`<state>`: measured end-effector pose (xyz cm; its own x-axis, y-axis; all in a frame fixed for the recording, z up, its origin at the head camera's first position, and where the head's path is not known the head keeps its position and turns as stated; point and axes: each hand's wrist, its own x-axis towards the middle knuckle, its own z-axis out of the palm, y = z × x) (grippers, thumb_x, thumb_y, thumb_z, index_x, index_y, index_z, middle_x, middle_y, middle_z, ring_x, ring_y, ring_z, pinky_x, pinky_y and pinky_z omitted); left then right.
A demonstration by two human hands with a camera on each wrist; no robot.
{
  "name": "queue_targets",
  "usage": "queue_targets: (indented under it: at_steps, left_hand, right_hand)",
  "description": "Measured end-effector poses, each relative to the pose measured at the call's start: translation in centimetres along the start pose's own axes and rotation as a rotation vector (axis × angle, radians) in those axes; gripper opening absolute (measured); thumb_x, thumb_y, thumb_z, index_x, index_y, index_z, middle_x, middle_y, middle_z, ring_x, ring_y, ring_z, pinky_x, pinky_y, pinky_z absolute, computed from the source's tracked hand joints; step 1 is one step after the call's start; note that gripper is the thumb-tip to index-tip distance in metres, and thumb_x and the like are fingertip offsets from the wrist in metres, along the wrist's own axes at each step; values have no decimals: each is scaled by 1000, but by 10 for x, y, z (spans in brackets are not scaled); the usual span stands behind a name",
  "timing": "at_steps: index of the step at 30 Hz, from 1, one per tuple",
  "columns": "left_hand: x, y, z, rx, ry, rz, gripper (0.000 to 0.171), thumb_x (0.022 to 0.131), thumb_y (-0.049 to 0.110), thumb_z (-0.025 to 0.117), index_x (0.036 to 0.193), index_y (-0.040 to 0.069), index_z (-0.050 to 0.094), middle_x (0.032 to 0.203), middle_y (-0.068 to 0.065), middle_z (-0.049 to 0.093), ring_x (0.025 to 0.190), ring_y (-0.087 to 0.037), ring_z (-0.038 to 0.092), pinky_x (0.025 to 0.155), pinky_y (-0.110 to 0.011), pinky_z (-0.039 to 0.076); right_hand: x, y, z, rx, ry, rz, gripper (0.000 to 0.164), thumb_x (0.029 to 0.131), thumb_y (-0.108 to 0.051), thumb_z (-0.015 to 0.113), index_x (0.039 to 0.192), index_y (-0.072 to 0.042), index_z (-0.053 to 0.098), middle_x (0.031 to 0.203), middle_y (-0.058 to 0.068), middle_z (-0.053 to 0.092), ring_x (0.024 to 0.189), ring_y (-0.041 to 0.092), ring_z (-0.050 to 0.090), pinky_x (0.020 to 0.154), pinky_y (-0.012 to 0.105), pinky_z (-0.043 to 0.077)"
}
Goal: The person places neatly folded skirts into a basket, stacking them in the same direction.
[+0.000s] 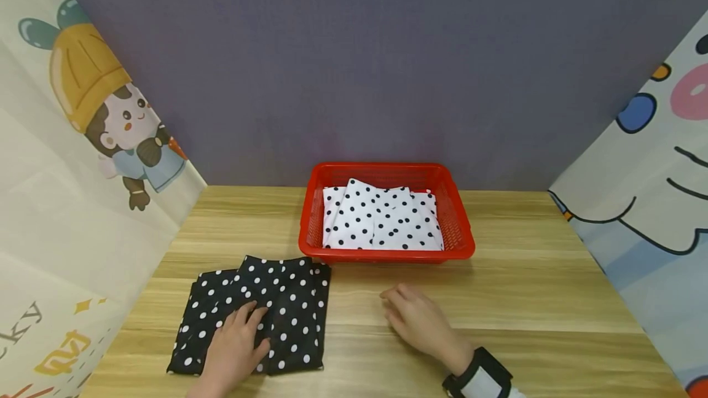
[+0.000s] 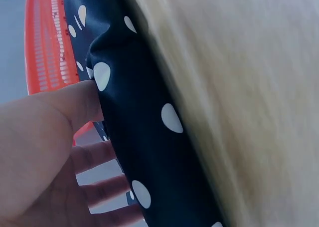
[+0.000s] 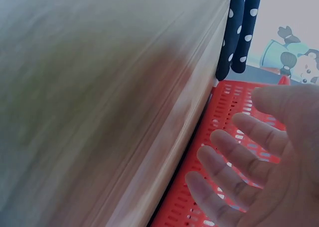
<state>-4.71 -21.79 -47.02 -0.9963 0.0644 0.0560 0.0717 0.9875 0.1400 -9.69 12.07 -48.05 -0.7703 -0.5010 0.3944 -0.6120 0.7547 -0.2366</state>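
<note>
A folded black cloth with white dots (image 1: 293, 318) lies on the left part of the table. My left hand (image 1: 235, 343) rests on its near side, fingers spread and fairly straight; in the left wrist view the thumb and fingertips touch the cloth (image 2: 144, 132). To the right, my right hand (image 1: 417, 321) is just over the table in front of the red basket (image 1: 387, 255), holding nothing. Its fingers look loosely bent in the right wrist view. Inside the basket sits a folded white cloth with black dots (image 1: 381, 217).
The wooden table (image 1: 525, 300) runs back to a grey upright panel (image 1: 376, 66). Printed cartoon sheets stand along the left (image 1: 44, 158) and right sides. A dark band (image 1: 478, 373) is strapped round my right wrist.
</note>
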Motion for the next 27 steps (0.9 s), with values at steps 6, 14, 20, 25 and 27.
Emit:
queue_targets:
  at_steps: [6, 14, 20, 25, 27]
  left_hand:
    - [-3, 13, 1, 10, -62, -7, 50, 71, 30, 71, 114, 8, 61, 122, -18, 52, 109, -40, 52, 81, -56, 46]
    - [-5, 35, 5, 6, -105, 19, 48, 73, 31, 71, 113, 7, 61, 123, -17, 51, 110, -40, 51, 83, -55, 45]
    - [-3, 54, 8, -17, -81, 26, 47, 71, 31, 71, 110, 7, 63, 120, -16, 53, 108, -39, 51, 82, -55, 46]
    - [0, 69, 11, -42, -79, 54, 45, 71, 30, 72, 110, 8, 64, 119, -15, 53, 106, -37, 52, 80, -54, 46]
    - [1, 74, 13, -45, -78, 73, 42, 72, 27, 70, 110, 9, 64, 119, -14, 53, 106, -35, 51, 80, -53, 46]
  right_hand:
    - [3, -8, -2, 28, -29, -6, 30, 76, -23, 71, 104, -15, 65, 97, -4, 62, 90, 13, 60, 77, 31, 51]
    - [4, -15, -6, 60, -131, 15, 36, 80, -26, 68, 114, -16, 62, 109, -2, 61, 100, 15, 59, 86, 35, 49]
    - [4, -19, -5, 77, -160, 0, 43, 81, -28, 67, 121, -16, 58, 121, 5, 57, 110, 21, 55, 90, 40, 47]
    - [4, -22, -2, 99, -156, -20, 47, 81, -29, 66, 125, -18, 56, 132, 8, 50, 116, 24, 51, 93, 42, 45]
    - [6, -23, -2, 100, -170, -20, 47, 82, -31, 66, 126, -19, 55, 135, 8, 46, 118, 23, 49, 94, 42, 44]
